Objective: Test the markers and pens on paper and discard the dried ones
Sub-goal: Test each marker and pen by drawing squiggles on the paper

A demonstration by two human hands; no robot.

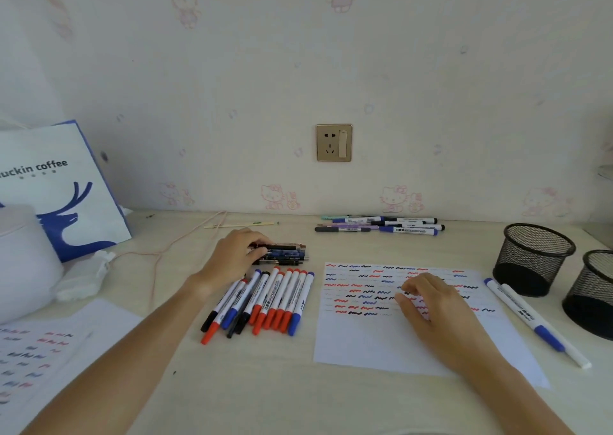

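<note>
Centrally, the left hand (238, 255) grasps the dark pens (282, 253) stacked behind the marker row (265, 302). Right hand (428, 305), fingers relaxed, rests on the scribbled paper (371, 345); bare desk (265, 388) lies along its near edge.

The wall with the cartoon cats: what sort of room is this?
Probably a home desk, perhaps in a child's bedroom. The wallpaper bears pink cartoon cats, a wall socket sits above the desk, and a coffee-shop paper bag stands at the left.
</note>
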